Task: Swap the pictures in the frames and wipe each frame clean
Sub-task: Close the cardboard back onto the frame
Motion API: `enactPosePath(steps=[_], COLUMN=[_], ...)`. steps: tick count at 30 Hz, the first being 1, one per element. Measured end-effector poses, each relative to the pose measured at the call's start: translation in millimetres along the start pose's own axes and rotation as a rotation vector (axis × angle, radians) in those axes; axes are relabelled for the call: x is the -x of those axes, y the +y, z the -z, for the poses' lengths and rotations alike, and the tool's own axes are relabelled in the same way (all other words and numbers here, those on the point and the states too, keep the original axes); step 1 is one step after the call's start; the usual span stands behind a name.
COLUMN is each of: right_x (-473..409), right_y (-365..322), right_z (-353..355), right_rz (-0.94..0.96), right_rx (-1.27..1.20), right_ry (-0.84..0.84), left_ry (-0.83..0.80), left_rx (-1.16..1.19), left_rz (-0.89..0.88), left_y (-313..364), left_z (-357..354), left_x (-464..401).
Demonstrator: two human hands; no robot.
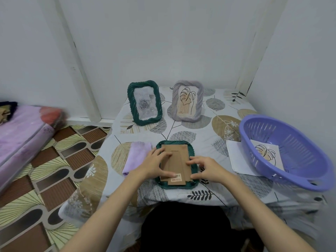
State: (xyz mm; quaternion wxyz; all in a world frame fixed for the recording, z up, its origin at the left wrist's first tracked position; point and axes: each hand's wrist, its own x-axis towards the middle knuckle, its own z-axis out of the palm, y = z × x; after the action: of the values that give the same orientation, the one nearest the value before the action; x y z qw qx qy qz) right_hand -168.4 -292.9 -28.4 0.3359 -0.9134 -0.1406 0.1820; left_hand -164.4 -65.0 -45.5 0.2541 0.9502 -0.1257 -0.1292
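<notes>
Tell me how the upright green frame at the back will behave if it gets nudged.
The upright green frame stands tall and leaning, so it probably tips easily. Its glazed front looks breakable. The loose tablecloth beneath may let it slide.

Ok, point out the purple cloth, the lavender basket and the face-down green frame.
purple cloth (138,151), head view, on its flat upper part.
lavender basket (254,122), head view, on its far rim.
face-down green frame (172,142), head view, on its far edge.

Both forearms are bare to the frame's near edge, with no sleeves showing. The left hand (157,165) and right hand (207,170) wear nothing. A plain black fabric garment (183,226) covers the lap.
</notes>
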Motion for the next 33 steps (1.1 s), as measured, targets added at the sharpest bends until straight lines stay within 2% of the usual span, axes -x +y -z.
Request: enactPosePath(steps=[7,13,15,19,25,33], right_x=[1,-19,-32,-49,-59,-58], right_y=[15,7,5,5,9,14], right_z=[7,7,4,7,18,16], right_rz=[0.021,0.010,-0.010,-0.060,-0.039,0.010], right_rx=[0.135,0.068,0.069,0.106,0.135,0.083], right_ry=[-0.017,0.282,0.336,0.296,0.215,0.265], left_ry=[-0.003,-0.018,-0.015,0.013,0.016,0.039], left_rx=[0.044,0.034,0.030,0.038,0.026,0.047], left_rz=[-0.009,-0.010,-0.019,-0.048,-0.051,-0.061], left_y=[16,22,22,18,16,13], left_z=[-10,-12,-11,-11,-12,-16], left_x=[5,3,4,4,4,3])
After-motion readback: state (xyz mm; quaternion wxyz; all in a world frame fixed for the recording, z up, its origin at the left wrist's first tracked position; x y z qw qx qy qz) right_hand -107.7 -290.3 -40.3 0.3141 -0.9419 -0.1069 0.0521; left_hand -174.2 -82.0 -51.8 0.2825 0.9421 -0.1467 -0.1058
